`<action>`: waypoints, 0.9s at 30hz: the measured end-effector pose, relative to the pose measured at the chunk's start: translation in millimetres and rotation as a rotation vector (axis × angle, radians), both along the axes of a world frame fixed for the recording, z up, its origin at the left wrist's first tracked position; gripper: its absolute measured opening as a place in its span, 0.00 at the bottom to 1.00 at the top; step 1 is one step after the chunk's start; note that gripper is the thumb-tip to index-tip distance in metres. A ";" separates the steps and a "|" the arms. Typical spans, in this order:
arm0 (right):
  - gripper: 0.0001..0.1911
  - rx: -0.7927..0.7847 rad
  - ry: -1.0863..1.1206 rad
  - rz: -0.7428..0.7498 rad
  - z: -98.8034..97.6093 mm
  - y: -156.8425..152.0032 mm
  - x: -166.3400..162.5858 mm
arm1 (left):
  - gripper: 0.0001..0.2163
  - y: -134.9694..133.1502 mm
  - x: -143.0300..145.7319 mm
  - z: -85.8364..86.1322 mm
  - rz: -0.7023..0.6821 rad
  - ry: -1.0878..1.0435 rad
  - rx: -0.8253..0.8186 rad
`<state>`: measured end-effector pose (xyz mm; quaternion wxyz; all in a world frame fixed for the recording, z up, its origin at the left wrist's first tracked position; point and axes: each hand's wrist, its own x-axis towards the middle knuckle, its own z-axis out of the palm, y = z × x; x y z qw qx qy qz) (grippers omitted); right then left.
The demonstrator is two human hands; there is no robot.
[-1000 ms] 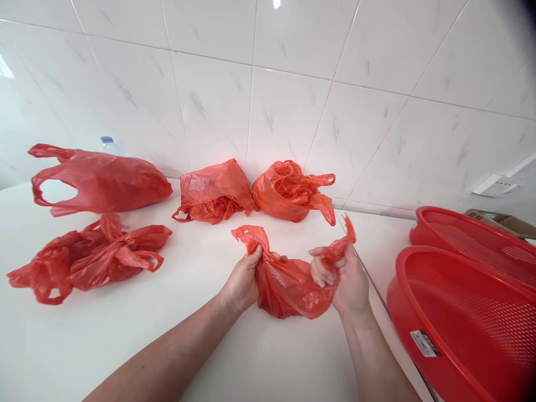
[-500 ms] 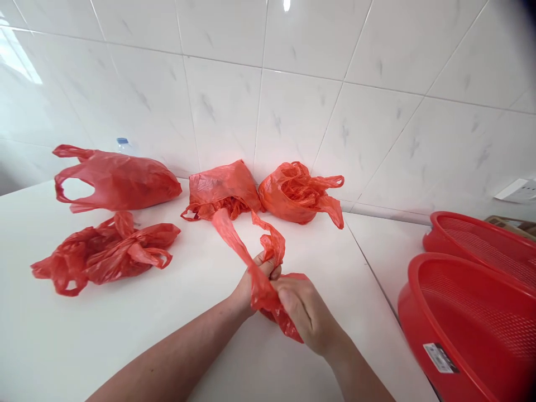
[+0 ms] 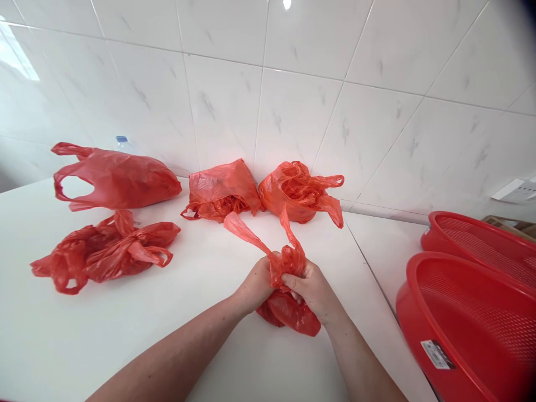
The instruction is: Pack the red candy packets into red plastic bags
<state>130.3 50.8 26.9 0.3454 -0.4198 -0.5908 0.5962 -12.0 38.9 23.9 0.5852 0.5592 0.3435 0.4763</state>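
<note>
A red plastic bag (image 3: 288, 312) is gathered between my two hands above the white table. My left hand (image 3: 257, 282) grips its bunched neck from the left; the fingertips are hidden behind the plastic. From the right, my right hand (image 3: 312, 287) is closed round the same neck, its thumb lying across the front. Two loose handle strips rise from the bunch, one leaning left and one pointing up. The lower part of the bag hangs rounded beneath both hands; what it contains, if anything, cannot be made out.
Along the tiled wall lie a full red bag (image 3: 125, 178), a bag with crumpled plastic (image 3: 224, 181) and another stuffed bag (image 3: 285, 192). Crumpled red bags (image 3: 109, 254) lie at left. A blue-capped bottle (image 3: 121, 143) stands behind. Red baskets (image 3: 419, 301) occupy the right.
My right hand has turned and moved up round the bag's neck, level with my left hand. The handle strips have shifted right and the lower part now hangs rounder beneath.
</note>
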 end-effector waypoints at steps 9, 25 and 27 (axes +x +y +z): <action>0.16 -0.197 0.200 -0.206 -10.6 8.2 -4.5 | 0.17 5.0 -4.0 -6.9 0.029 -0.037 -0.101; 0.12 -0.260 0.318 -0.248 -9.6 3.2 -11.4 | 0.15 6.2 4.8 -18.3 0.079 -0.237 -0.189; 0.12 -0.291 0.391 -0.246 -12.1 5.5 -7.8 | 0.15 8.2 2.6 -17.5 0.087 -0.326 -0.227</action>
